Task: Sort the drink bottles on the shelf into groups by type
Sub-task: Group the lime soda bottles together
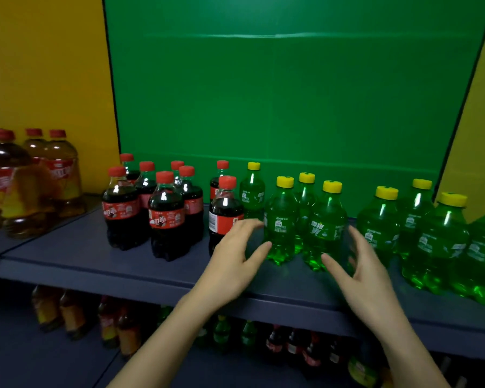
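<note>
Head cam view: both hands are up at the shelf (95,264) with fingers spread, holding nothing. The left hand (233,264) has its fingertips (256,224) just beside a green bottle (281,228), and its thumb sits near that bottle's base. A cola bottle (224,211) stands right behind the left knuckles. The right hand (361,273) is cupped open, with a second green bottle (327,228) between its thumb and fingers; can't tell if it's touching. More cola bottles (151,208) are well off to the left of the left hand, more green bottles (437,236) past the right fingers, and amber tea bottles (25,180) at far left.
</note>
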Demonstrator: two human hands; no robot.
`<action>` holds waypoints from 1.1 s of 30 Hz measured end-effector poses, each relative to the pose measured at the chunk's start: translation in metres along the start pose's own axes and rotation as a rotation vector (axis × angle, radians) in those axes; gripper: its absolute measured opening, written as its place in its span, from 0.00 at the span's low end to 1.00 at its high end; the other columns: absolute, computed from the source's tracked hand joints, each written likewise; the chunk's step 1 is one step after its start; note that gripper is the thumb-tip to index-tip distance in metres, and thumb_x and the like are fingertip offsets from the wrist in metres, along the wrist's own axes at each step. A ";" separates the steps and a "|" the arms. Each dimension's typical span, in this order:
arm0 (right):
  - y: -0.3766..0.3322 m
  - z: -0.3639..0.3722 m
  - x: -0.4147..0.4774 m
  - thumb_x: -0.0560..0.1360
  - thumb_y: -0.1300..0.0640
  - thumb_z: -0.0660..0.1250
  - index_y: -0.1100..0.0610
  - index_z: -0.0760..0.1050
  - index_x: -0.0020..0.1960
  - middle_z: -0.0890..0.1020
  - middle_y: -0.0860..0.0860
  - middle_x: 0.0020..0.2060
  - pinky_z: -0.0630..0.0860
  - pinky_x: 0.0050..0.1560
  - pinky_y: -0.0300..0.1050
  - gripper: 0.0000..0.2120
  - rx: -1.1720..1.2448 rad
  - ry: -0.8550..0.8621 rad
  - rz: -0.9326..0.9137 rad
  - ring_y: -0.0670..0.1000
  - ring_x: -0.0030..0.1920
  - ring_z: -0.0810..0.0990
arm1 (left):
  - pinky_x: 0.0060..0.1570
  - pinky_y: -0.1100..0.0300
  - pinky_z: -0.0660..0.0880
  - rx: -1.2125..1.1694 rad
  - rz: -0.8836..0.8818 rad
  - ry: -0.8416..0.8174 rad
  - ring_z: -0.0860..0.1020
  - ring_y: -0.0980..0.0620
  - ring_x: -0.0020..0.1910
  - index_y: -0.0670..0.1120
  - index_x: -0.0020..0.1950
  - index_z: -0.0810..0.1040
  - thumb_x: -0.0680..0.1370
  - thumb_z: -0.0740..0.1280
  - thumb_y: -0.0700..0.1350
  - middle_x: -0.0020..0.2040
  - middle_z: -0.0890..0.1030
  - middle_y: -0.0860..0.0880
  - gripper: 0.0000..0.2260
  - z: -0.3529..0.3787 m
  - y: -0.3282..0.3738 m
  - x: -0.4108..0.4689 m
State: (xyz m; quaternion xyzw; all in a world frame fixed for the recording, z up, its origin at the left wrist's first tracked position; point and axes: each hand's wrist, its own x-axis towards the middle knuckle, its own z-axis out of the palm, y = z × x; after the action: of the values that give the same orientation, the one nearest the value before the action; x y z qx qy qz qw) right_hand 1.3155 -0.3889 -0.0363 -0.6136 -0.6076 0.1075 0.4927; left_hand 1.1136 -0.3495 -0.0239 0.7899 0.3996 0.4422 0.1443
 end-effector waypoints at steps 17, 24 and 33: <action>-0.131 0.165 -0.052 0.76 0.51 0.64 0.46 0.70 0.61 0.72 0.37 0.55 0.70 0.60 0.40 0.14 0.037 -0.394 -0.544 0.40 0.58 0.71 | 0.35 0.56 0.76 0.741 -0.372 0.299 0.77 0.57 0.40 0.55 0.49 0.77 0.72 0.50 0.65 0.41 0.78 0.60 0.22 -0.217 -0.071 -0.161; -0.197 0.258 -0.091 0.76 0.49 0.62 0.42 0.70 0.57 0.72 0.34 0.52 0.69 0.56 0.34 0.10 0.053 -0.536 -0.571 0.37 0.56 0.71 | 0.34 0.57 0.77 0.830 -0.523 0.316 0.78 0.57 0.38 0.55 0.48 0.78 0.72 0.53 0.65 0.41 0.79 0.60 0.20 -0.299 -0.117 -0.238; -0.278 0.359 -0.121 0.76 0.48 0.62 0.42 0.72 0.55 0.74 0.33 0.50 0.73 0.53 0.36 0.08 0.093 -0.497 -0.517 0.38 0.54 0.73 | 0.34 0.60 0.76 0.849 -0.499 0.264 0.74 0.61 0.35 0.55 0.47 0.77 0.75 0.58 0.62 0.39 0.77 0.61 0.14 -0.407 -0.174 -0.280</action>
State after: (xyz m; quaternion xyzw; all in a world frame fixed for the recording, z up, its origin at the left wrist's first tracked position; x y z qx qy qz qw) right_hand 0.8466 -0.3842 -0.0643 -0.3715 -0.8385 0.1528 0.3681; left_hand 0.6134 -0.5018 -0.0572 0.5968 0.7354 0.2889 -0.1398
